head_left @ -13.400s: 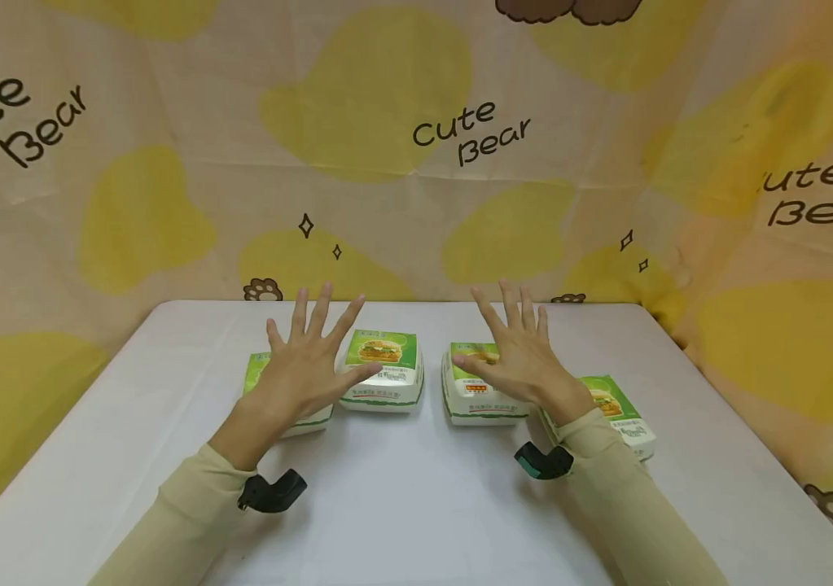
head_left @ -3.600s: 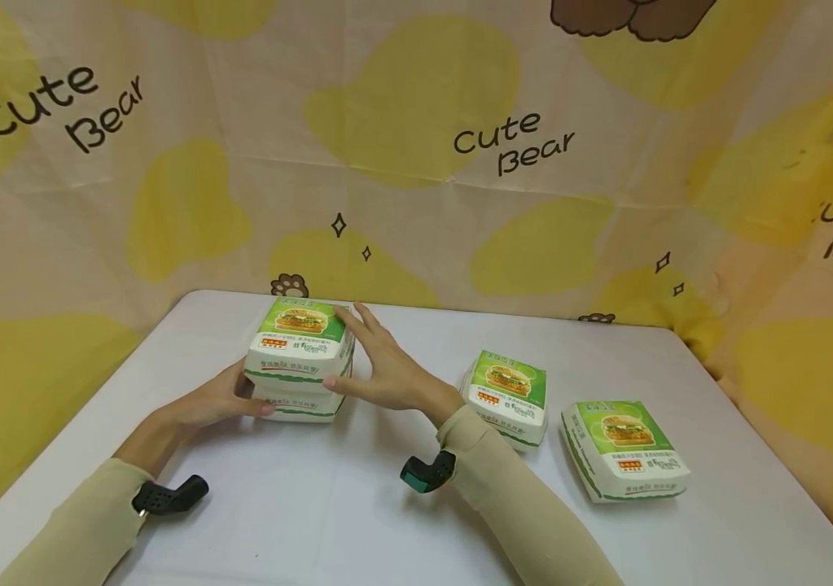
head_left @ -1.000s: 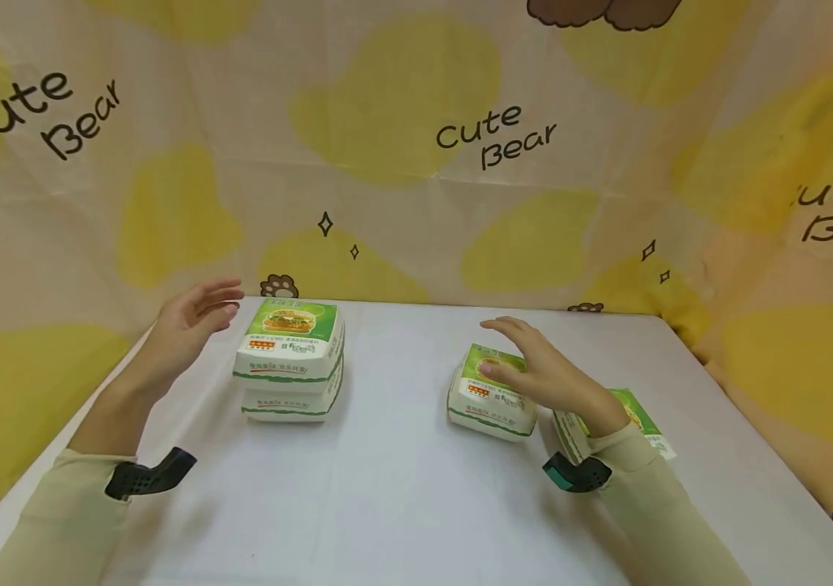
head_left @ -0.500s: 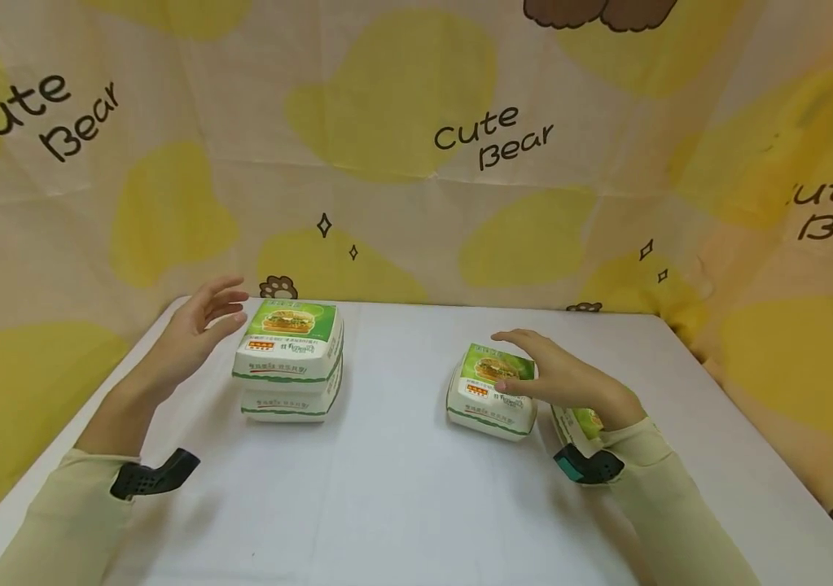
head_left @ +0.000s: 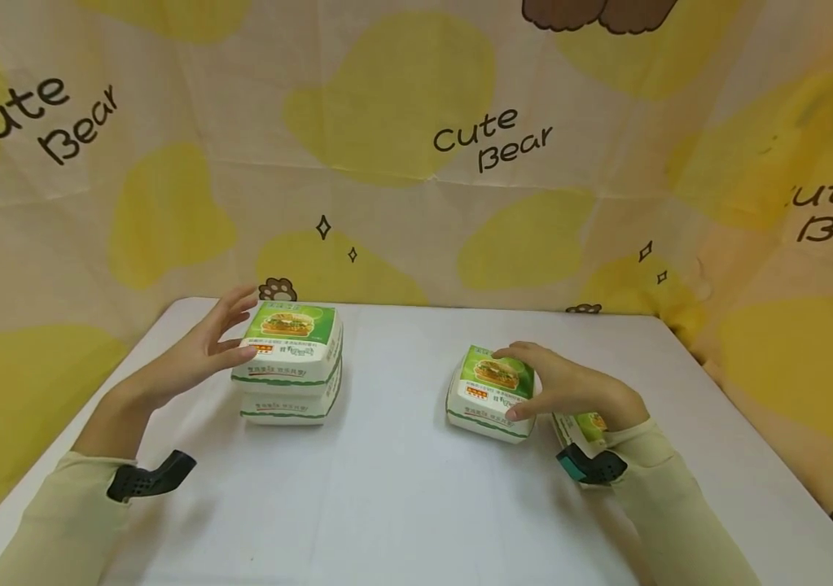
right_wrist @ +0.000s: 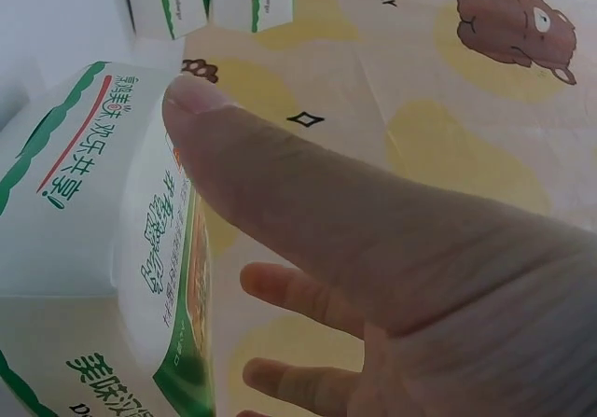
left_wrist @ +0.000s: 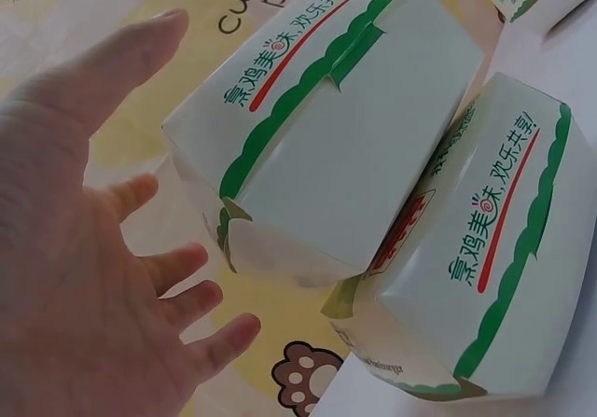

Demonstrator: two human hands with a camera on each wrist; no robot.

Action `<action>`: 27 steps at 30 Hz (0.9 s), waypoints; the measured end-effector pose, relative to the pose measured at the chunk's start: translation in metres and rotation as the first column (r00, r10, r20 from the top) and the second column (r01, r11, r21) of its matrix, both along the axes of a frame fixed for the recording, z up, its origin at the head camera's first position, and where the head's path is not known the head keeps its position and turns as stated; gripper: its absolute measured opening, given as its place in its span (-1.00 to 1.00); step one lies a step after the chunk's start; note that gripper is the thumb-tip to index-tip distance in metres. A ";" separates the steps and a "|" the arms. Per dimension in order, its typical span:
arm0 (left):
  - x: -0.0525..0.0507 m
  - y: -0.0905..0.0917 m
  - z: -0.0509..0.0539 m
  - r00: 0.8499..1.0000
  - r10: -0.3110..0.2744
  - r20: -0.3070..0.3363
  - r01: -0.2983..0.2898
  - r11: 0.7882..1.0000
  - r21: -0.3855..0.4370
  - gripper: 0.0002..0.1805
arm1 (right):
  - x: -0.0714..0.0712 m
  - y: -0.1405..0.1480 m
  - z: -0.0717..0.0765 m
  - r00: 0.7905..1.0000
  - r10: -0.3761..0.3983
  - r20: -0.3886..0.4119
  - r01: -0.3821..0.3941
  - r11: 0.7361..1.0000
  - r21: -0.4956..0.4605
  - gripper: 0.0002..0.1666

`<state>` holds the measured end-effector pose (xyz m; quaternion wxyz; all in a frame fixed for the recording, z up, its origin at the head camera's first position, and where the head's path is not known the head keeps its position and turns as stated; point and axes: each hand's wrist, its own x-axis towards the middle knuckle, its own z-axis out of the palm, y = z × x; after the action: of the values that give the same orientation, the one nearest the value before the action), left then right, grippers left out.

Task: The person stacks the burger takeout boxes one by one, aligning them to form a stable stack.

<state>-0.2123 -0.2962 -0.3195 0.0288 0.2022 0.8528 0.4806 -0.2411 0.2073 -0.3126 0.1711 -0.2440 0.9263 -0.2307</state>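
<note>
At the left of the head view, one green-and-white burger box (head_left: 287, 346) stands on top of another (head_left: 286, 407). My left hand (head_left: 192, 354) is at the left side of the upper box, fingers spread; the left wrist view shows a gap between the fingers and the upper box (left_wrist: 373, 128). Right of centre lies a third box (head_left: 485, 403), turned slightly. Over its right edge is my right hand (head_left: 570, 387), thumb and fingers apart; whether it touches the box is unclear. A fourth box (head_left: 583, 427) is partly hidden behind the right hand and sleeve.
The white table (head_left: 387, 488) extends between the stack and the third box. Behind it hangs a yellow patterned cloth (head_left: 387, 98) with lettering. Each wrist carries a black device, one at the left (head_left: 152, 476) and one at the right (head_left: 592, 465).
One box from the row now sits on the leftmost one. Over the last second, my left hand has come down beside the stack, and my right hand has shifted right and lowered at the third box.
</note>
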 end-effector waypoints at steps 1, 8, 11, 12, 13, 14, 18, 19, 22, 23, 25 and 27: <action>0.000 0.000 0.000 1.000 0.000 0.003 0.000 1.000 -0.005 -0.01 | 0.000 0.000 0.000 1.000 -0.003 0.004 0.003 1.000 0.005 0.07; -0.004 0.000 -0.004 1.000 -0.018 0.014 0.019 0.999 -0.045 0.14 | 0.001 0.002 -0.001 1.000 -0.016 0.006 0.016 0.999 0.029 0.08; -0.006 0.000 -0.008 0.999 -0.028 0.026 0.029 0.999 -0.043 0.18 | 0.000 0.002 -0.002 1.000 0.000 -0.002 0.000 1.000 0.020 0.09; -0.007 -0.001 -0.009 0.999 -0.033 0.029 0.034 0.999 -0.039 0.18 | 0.000 0.003 -0.003 1.000 0.004 -0.004 -0.004 1.000 0.015 0.10; -0.007 -0.001 -0.010 0.999 -0.038 0.031 0.039 0.999 -0.036 0.19 | 0.000 0.003 -0.004 1.000 0.008 -0.006 -0.008 1.000 0.012 0.11; -0.007 -0.001 -0.011 0.999 -0.041 0.033 0.042 0.999 -0.033 0.20 | -0.001 0.003 -0.004 1.000 0.011 -0.007 -0.011 1.000 0.008 0.12; -0.007 -0.001 -0.013 0.998 -0.045 0.046 0.046 0.999 -0.024 0.23 | -0.002 0.004 -0.006 1.000 0.007 -0.004 -0.007 1.000 0.004 0.13; -0.007 -0.001 -0.014 0.998 -0.045 0.047 0.046 0.999 -0.021 0.24 | -0.002 0.003 -0.006 1.000 0.006 -0.005 -0.006 1.000 0.005 0.14; -0.008 -0.002 -0.017 0.997 -0.047 0.056 0.047 0.999 0.000 0.25 | -0.003 0.002 -0.006 1.000 0.000 -0.004 0.000 1.000 0.005 0.14; -0.008 -0.002 -0.019 0.997 -0.051 0.060 0.050 0.999 0.009 0.26 | -0.003 0.002 -0.006 1.000 -0.002 -0.004 0.002 1.000 0.007 0.14; -0.009 -0.003 -0.021 0.996 -0.055 0.069 0.053 0.998 0.025 0.26 | -0.003 0.002 -0.006 1.000 -0.002 -0.004 0.002 1.000 0.008 0.15; -0.009 -0.003 -0.023 0.995 -0.062 0.079 0.058 0.997 0.041 0.27 | -0.002 0.002 -0.006 1.000 -0.002 -0.006 0.002 1.000 0.010 0.14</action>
<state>-0.2217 -0.2991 -0.3426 0.0735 0.2088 0.8352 0.5034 -0.2435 0.2094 -0.3191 0.1694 -0.2430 0.9282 -0.2254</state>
